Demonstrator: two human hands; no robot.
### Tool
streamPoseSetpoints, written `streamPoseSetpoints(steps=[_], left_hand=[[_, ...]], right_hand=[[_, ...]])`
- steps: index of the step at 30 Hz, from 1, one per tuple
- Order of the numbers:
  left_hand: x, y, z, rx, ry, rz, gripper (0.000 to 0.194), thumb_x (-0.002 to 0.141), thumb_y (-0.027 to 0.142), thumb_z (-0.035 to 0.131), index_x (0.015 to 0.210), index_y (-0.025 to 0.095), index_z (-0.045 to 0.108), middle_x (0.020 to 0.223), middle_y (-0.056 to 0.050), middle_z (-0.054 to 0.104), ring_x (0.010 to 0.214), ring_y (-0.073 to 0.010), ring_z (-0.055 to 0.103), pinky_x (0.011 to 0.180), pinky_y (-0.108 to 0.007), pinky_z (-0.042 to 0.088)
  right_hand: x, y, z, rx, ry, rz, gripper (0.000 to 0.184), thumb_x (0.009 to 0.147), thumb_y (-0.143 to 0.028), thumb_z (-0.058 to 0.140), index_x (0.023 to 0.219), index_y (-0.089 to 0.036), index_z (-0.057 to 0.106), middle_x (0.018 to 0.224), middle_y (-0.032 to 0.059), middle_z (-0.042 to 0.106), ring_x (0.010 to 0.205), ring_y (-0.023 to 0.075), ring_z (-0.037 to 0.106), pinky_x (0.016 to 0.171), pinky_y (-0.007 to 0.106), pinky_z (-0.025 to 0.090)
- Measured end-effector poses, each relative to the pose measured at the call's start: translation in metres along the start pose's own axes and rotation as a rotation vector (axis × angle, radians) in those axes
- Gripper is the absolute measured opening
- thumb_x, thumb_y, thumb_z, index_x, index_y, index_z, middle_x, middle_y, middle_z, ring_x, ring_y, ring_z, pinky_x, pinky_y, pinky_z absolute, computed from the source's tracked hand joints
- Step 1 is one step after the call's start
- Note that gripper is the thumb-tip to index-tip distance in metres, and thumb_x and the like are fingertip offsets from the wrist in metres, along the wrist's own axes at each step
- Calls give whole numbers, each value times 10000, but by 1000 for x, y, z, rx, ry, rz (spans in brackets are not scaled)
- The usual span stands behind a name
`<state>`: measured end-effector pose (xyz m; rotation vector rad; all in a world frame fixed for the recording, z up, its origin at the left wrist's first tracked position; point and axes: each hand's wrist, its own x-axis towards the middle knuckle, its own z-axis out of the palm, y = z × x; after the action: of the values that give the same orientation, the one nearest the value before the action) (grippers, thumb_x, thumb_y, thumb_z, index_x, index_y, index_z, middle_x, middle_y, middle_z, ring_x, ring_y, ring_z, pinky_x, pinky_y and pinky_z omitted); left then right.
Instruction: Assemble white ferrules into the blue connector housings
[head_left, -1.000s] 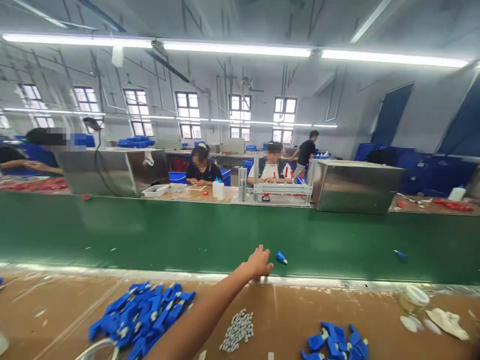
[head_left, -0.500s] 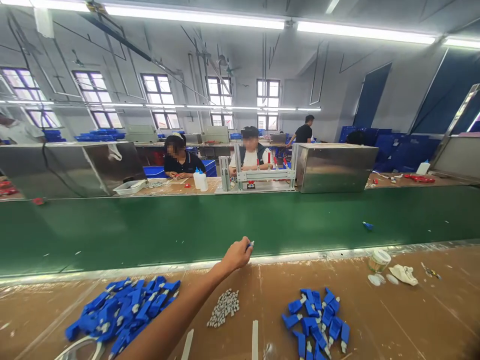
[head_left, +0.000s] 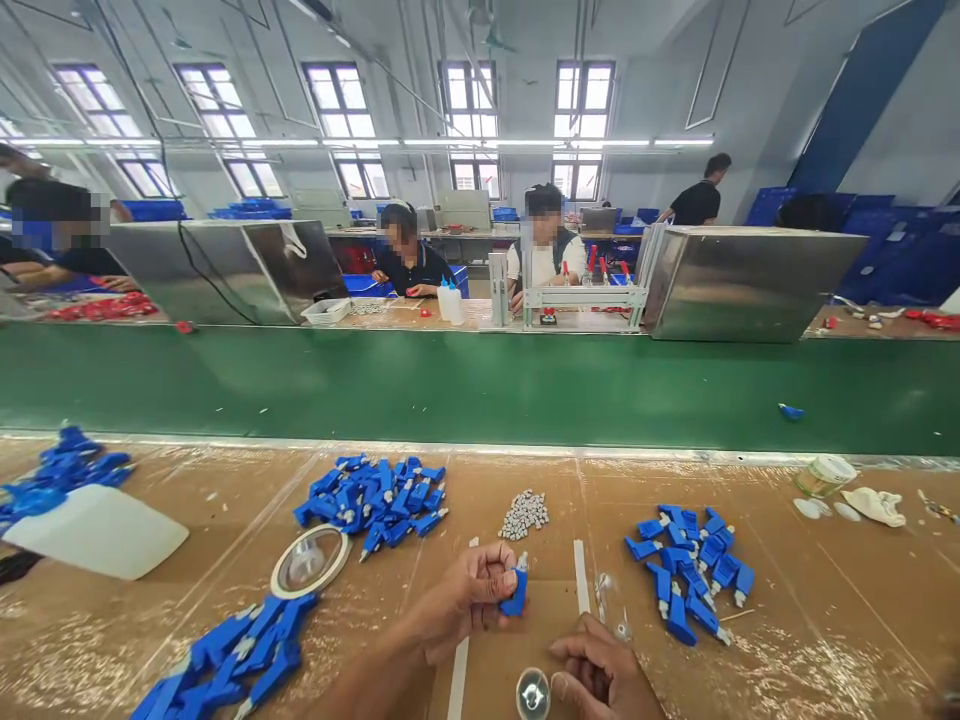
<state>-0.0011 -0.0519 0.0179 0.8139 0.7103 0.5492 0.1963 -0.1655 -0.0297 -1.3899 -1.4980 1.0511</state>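
My left hand (head_left: 487, 590) is closed around a blue plastic part (head_left: 514, 592) with a pale grey tip pointing up. It is above the brown work surface, just in front of a small pile of grey pieces (head_left: 524, 514). To its right, my right hand (head_left: 600, 668) has its fingers curled but apart, thumb and forefinger spaced. Beside that thumb is a round, shiny, clear disc (head_left: 533, 693); whether they touch I cannot tell. More blue parts form a heap (head_left: 375, 500) at the left and a smaller group (head_left: 686, 560) at the right.
A tape roll (head_left: 311, 560) and a white bottle (head_left: 112, 530) lie at left, near more blue parts (head_left: 240, 650). A tub (head_left: 825, 475) and cloth (head_left: 875, 506) are at right. Beyond runs a green conveyor belt (head_left: 450, 385); co-workers sit across it.
My left hand has come back from the belt's edge toward me, holding a blue part. My right hand has entered the view. The view has tilted down, showing more of the table.
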Motion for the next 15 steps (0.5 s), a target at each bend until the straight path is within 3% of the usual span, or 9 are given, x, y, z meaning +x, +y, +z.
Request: streamPoseSetpoints(steps=[4, 8, 15], left_hand=[[2, -8, -4, -139, 50, -61, 469, 471, 356, 949, 739, 127, 640, 619, 4, 625, 539, -85, 600, 437, -141, 375], [1, -10, -4, -178, 47, -96, 475, 471, 359, 952, 767, 61, 731, 624, -15, 623, 552, -68, 595, 460, -120, 398], [-2, -10, -5, -194, 36, -77, 429, 551, 343, 924, 837, 66, 765, 731, -72, 698, 664, -111, 657, 611, -160, 503]], right_hand=[[4, -9, 6, -67, -10, -17, 391, 821, -539, 650, 834, -166, 767, 693, 3, 512, 560, 147, 487, 513, 258, 370], [6, -16, 10, -180, 2, -35, 368, 873, -486, 607, 723, -180, 747, 655, -1, 516, 559, 150, 502, 512, 256, 359], [6, -7, 7, -294, -45, -203, 412, 962, -479, 499, 730, -205, 699, 669, -9, 507, 578, 145, 523, 529, 251, 367]])
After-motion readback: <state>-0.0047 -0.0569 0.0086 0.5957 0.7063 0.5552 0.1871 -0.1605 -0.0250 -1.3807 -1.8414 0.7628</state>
